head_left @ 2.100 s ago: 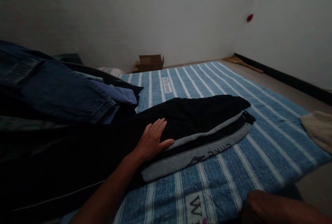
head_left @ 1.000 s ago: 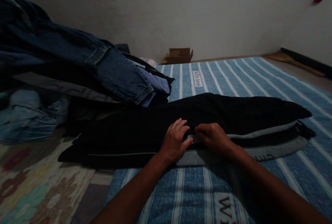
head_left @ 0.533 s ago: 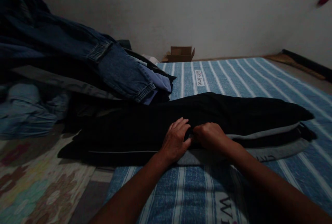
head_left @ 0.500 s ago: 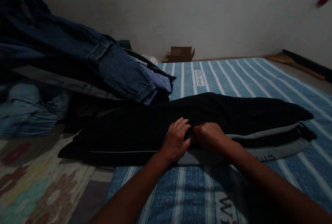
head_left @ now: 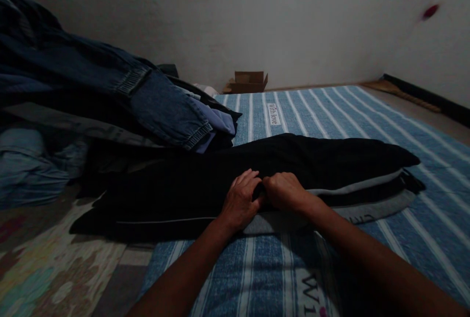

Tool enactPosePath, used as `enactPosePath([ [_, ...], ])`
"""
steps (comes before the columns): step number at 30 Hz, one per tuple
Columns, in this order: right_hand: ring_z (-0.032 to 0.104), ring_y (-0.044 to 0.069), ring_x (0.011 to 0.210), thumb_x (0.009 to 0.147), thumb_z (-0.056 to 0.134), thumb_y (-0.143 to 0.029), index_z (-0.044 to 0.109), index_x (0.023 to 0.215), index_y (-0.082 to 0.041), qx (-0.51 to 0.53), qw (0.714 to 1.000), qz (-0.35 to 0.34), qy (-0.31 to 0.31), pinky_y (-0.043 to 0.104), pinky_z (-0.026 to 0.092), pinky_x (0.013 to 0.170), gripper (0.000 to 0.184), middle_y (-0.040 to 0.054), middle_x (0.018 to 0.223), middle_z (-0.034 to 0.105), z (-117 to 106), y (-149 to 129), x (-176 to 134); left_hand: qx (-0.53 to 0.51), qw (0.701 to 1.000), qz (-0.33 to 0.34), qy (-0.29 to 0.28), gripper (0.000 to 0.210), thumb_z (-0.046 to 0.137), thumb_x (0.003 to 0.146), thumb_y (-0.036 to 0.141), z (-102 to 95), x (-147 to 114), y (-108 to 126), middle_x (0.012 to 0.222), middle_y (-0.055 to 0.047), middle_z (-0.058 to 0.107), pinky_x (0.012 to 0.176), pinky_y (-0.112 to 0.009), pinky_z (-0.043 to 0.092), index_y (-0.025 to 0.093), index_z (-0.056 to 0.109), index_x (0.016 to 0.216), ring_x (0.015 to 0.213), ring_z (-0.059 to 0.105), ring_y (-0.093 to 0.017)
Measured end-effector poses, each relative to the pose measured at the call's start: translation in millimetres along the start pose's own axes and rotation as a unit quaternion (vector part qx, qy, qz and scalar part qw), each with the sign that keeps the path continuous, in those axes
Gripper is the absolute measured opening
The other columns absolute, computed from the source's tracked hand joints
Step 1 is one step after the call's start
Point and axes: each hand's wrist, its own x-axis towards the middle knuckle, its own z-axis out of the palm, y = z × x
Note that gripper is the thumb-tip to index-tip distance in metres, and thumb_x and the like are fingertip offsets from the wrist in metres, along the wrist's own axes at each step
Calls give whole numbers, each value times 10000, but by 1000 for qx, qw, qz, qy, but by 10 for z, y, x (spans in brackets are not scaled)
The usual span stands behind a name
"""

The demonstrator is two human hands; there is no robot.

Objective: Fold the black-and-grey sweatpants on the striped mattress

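Note:
Black track pants [head_left: 176, 185] with grey side panels and a thin pale stripe lie lengthwise in front of me, folded along their length. At their right end some dark cord or fringe shows. My left hand [head_left: 240, 197] rests on the middle of the pants, fingers stretched out over the cloth and thumb toward the other hand. Right beside it, my right hand [head_left: 282, 190] is closed in a fist on the cloth near the grey edge. Its fingertips are hidden.
A blue striped mattress [head_left: 330, 116] lies under the pants. Dark blue jeans [head_left: 157, 106] top a clothes heap at left, near lighter jeans [head_left: 29, 165]. A cardboard box [head_left: 248, 81] stands by the wall. Floral cloth [head_left: 62, 278] covers the floor at left.
The view has shifted slightly, so everything appears a little further left and lower. Both hands stay at the middle of the pants, in nearly the same pose.

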Motion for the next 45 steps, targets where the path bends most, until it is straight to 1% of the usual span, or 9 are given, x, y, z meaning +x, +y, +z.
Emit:
enactPosePath([
  [7,570,113,635,828,407,-115,592,816,-147,152,987,0,57,195,381,582,188,26,720,617,89,302,-147,5,1000,8,8,361,686,736,229,20,-1,-18,1289,-129,571,1033,-489,391,167,592,1079,1270,448,-283],
  [10,444,77,504,793,415,-153,514,728,-161,396,917,-3,56,176,336,489,119,-37,600,481,141,395,-433,5,1000,1,4,370,698,732,248,14,3,-13,1283,-134,576,1033,-485,391,159,596,1076,1268,450,-285],
  [13,349,64,474,749,443,-179,444,643,-178,511,857,-39,-51,169,285,443,106,-61,554,382,135,393,-853,6,1000,-1,1,366,697,731,254,2,7,-6,1285,-126,577,1036,-483,389,169,600,1073,1263,458,-281],
  [21,250,37,402,579,441,-20,355,499,-163,447,856,-58,-253,163,166,385,184,-79,453,305,247,483,-1803,16,1000,12,9,342,617,778,315,-10,33,-75,1275,-125,587,1033,-481,402,163,609,1085,1254,471,-280],
  [27,249,43,393,589,504,31,327,493,-154,337,910,-79,-231,178,172,403,273,-91,445,262,382,587,-1980,26,999,21,11,408,544,799,476,-16,116,-183,1249,-124,608,1016,-502,416,176,623,1064,1227,501,-300],
  [34,445,56,536,655,562,-29,637,779,-177,415,892,-77,-160,145,315,507,207,-77,619,488,332,674,-2074,41,999,27,22,488,479,793,605,-37,174,-240,1225,-107,627,987,-494,449,201,645,1011,1185,541,-307],
  [38,461,84,542,777,527,-213,630,730,-152,465,884,29,-36,169,346,497,128,-43,605,501,350,924,-2124,42,998,23,29,515,479,773,645,-4,186,-321,1228,-92,628,985,-485,456,221,652,1006,1176,548,-310],
  [42,534,140,624,869,424,-311,609,765,-170,249,920,247,175,242,401,601,255,9,672,572,232,1506,-2259,44,999,16,25,531,477,769,657,4,194,-364,1231,-91,627,980,-484,462,225,651,1026,1175,550,-311],
  [45,593,221,767,893,407,-332,632,951,-178,-3,838,511,193,315,416,662,279,92,855,640,186,2109,-2475,45,998,28,20,540,474,779,649,-10,201,-362,1232,-96,626,977,-475,467,217,644,1056,1171,554,-306],
])
